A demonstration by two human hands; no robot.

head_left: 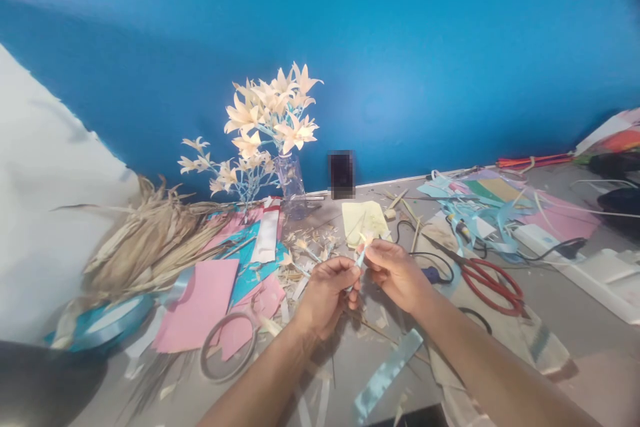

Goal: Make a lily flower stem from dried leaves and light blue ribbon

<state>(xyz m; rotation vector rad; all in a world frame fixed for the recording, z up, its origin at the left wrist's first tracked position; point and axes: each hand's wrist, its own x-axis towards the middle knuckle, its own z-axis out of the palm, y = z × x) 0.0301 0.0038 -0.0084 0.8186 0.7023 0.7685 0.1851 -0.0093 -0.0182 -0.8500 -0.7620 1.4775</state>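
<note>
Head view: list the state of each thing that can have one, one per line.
Left hand: closed on the small flower's blue stem
Right hand: pinching near its top
Small flower: held up between both hands
Scissors: lying down, blades apparently shut
Clear vase: upright, holding flowers
Tape ring: lying flat
Husks: dry, heaped

Left hand: positioned in front of the yellow sheet, toward its left side; thumb and index finger pinched, remaining fingers curled. Right hand: positioned in front of the sheet, toward its right side; thumb and fingers pinched. Left forearm and right forearm converge toward the sheet.
</note>
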